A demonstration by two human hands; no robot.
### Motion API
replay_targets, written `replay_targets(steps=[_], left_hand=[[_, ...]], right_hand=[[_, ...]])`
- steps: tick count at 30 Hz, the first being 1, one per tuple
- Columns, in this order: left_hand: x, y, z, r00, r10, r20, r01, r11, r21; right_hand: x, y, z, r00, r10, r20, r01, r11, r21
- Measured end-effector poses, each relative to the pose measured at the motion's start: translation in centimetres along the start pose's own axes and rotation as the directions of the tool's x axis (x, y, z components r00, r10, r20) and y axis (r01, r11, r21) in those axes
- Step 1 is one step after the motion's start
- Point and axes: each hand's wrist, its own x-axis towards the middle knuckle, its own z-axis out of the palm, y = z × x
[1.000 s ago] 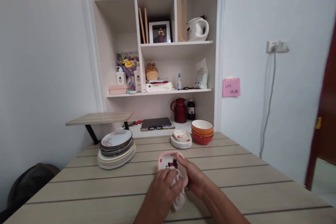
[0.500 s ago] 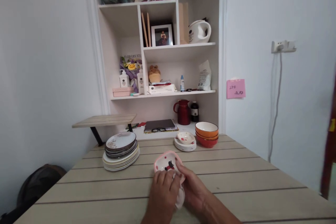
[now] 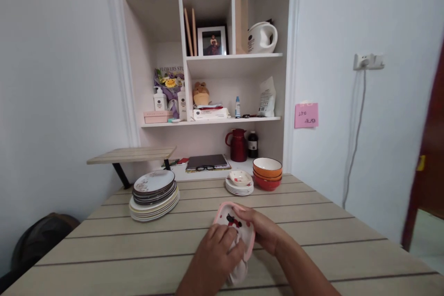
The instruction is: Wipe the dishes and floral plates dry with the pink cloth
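A small pink-rimmed dish (image 3: 239,225) with a black-and-red cat picture and red dots is tilted above the front middle of the table. My right hand (image 3: 266,230) grips its far right rim, thumb over the edge. Inside the dish, the curled fingers of my left hand (image 3: 219,250) press a white cloth (image 3: 238,272) against the surface. Part of the cloth hangs below the dish's near edge; the rest is hidden under the left fingers.
A tall stack of plates (image 3: 154,199) stands at the table's left. Toward the back right are small plates (image 3: 240,188) topped by a small dish (image 3: 240,177), beside stacked orange and red bowls (image 3: 267,175). Behind them are a red jug (image 3: 238,145) and a laptop-like dark slab (image 3: 207,162).
The dish has turned and tipped, showing more of its right side. My right hand has moved up along its rim, and my left hand with the cloth has shifted lower in it.
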Motion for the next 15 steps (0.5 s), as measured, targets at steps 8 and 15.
replay_targets(steps=[8, 15], left_hand=[[-0.3, -0.1, 0.7, 0.964, -0.168, -0.206, 0.186, 0.980, 0.070], [-0.4, 0.1, 0.7, 0.985, -0.123, -0.125, 0.135, 0.987, 0.089]], right_hand=[[-0.1, 1.5, 2.3, 0.982, -0.065, 0.178, 0.001, 0.941, 0.339], [0.6, 2.5, 4.2, 0.997, -0.052, -0.064, 0.072, 0.925, 0.372]])
